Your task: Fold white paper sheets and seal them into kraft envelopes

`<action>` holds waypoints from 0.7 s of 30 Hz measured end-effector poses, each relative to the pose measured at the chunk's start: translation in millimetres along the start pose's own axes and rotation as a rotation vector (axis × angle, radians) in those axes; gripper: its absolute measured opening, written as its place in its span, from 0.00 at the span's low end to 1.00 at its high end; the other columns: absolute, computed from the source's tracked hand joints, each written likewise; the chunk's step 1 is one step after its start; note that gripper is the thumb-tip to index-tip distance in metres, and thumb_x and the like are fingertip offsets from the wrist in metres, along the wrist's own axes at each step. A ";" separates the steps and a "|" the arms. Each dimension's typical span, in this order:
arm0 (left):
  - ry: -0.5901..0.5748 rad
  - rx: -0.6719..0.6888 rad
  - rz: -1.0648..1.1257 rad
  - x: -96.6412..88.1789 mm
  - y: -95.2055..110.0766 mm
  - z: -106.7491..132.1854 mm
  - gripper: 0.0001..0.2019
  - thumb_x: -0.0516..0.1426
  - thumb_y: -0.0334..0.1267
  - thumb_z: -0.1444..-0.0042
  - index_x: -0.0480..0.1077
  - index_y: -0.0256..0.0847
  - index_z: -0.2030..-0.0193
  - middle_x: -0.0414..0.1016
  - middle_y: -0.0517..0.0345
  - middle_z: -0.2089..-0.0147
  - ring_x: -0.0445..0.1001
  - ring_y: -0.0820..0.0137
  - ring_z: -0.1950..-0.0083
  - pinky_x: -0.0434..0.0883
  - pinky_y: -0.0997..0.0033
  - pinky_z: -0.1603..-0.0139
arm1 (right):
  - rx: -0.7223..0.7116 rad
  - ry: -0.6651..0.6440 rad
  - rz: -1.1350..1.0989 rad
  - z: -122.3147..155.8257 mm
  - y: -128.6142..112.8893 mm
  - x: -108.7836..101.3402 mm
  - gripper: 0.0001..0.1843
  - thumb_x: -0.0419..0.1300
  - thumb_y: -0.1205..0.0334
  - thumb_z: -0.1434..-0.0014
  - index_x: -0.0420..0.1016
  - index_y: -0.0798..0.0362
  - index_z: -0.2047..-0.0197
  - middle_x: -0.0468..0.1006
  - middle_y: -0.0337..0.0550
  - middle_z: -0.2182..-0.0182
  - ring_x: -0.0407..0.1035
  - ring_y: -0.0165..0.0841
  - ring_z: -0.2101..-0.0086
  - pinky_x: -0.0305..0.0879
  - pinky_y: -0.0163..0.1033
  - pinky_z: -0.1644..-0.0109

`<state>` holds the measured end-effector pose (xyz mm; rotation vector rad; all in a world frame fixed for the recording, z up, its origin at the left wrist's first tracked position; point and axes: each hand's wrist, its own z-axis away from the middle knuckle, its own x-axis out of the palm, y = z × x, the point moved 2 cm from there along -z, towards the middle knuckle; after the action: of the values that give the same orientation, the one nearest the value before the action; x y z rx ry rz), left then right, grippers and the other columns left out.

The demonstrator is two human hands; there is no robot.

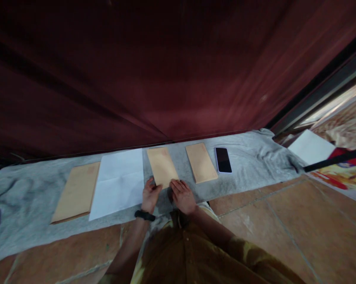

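Observation:
A brown paper envelope (162, 165) lies in front of me on a grey cloth, its near edge between my two hands. My left hand (150, 195), with a dark band on its wrist, has its fingers curled and its thumb at the envelope's near left corner. Laid flatter, my right hand (183, 196) rests its fingertips on the near right corner. Left of the envelope is a creased white paper sheet (120, 181). Farther left lies a larger stack of brown envelopes (76, 191). To the right is another stack of small brown envelopes (201, 162).
A phone (223, 159) with a dark screen lies right of the small envelopes. The grey cloth (255, 157) covers a long narrow surface against a dark red curtain (178, 79). Tiled floor (284, 221) stretches below. A white box-like object (311, 146) and a colourful printed package (343, 177) are at far right.

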<state>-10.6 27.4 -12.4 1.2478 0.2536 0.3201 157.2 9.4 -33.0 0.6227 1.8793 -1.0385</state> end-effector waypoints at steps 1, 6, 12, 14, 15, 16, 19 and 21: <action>-0.006 0.001 0.018 2.2 2.2 2.7 0.31 0.66 0.34 0.56 0.67 0.39 0.43 0.81 0.58 0.66 0.81 0.64 0.63 0.76 0.62 0.57 | 0.012 -0.002 0.009 -1.5 -1.1 -0.9 0.24 0.53 0.64 0.31 0.67 0.57 0.34 0.70 0.49 0.36 0.64 0.39 0.37 0.57 0.48 0.30; -0.036 0.010 0.032 13.3 17.0 10.5 0.34 0.66 0.35 0.56 0.66 0.38 0.39 0.80 0.59 0.67 0.80 0.65 0.64 0.76 0.65 0.58 | 0.119 -0.011 0.083 -11.9 -8.5 -7.0 0.25 0.54 0.63 0.31 0.66 0.57 0.33 0.70 0.52 0.36 0.68 0.42 0.42 0.63 0.47 0.35; -0.096 0.114 -0.036 25.1 34.8 16.1 0.37 0.67 0.44 0.53 0.64 0.38 0.36 0.72 0.67 0.74 0.74 0.70 0.71 0.71 0.71 0.67 | 0.208 -0.059 0.120 -26.4 -9.5 -19.4 0.25 0.50 0.71 0.34 0.67 0.57 0.34 0.71 0.59 0.38 0.73 0.41 0.48 0.69 0.45 0.43; -0.121 0.137 -0.044 27.0 38.0 19.7 0.36 0.65 0.51 0.48 0.65 0.39 0.36 0.72 0.65 0.74 0.73 0.70 0.71 0.70 0.71 0.69 | 0.292 0.012 -0.030 -29.7 -3.1 -25.5 0.24 0.49 0.72 0.34 0.69 0.55 0.37 0.73 0.58 0.40 0.73 0.41 0.48 0.69 0.46 0.44; -0.128 0.136 -0.044 27.3 38.3 21.5 0.35 0.64 0.54 0.47 0.66 0.39 0.36 0.74 0.62 0.72 0.74 0.70 0.70 0.70 0.71 0.69 | 0.359 0.080 -0.168 -30.7 1.5 -28.5 0.22 0.49 0.70 0.34 0.72 0.54 0.40 0.75 0.57 0.41 0.74 0.42 0.49 0.69 0.46 0.44; -0.124 0.127 -0.039 27.1 37.7 23.0 0.34 0.63 0.57 0.46 0.67 0.39 0.37 0.76 0.59 0.69 0.76 0.68 0.67 0.71 0.71 0.68 | 0.433 0.155 -0.327 -31.3 6.6 -31.1 0.19 0.50 0.68 0.33 0.74 0.53 0.44 0.77 0.56 0.44 0.74 0.42 0.51 0.69 0.46 0.46; -0.096 0.038 -0.021 25.9 29.9 26.3 0.34 0.62 0.60 0.46 0.68 0.38 0.40 0.79 0.51 0.61 0.79 0.66 0.60 0.74 0.69 0.63 | 0.605 0.324 -0.761 -31.4 18.2 -33.3 0.14 0.53 0.54 0.33 0.78 0.49 0.60 0.82 0.48 0.62 0.74 0.39 0.60 0.70 0.42 0.54; -0.108 -0.048 -0.004 27.3 22.7 28.2 0.35 0.62 0.61 0.47 0.69 0.37 0.41 0.80 0.50 0.59 0.79 0.65 0.59 0.75 0.68 0.61 | 0.663 0.356 -0.979 -30.6 19.2 -30.4 0.18 0.55 0.45 0.37 0.74 0.49 0.69 0.78 0.42 0.72 0.71 0.36 0.68 0.70 0.39 0.61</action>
<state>22.6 19.1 17.3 1.2131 0.1555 0.2532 172.6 45.2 -6.3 0.2028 2.1734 -2.3666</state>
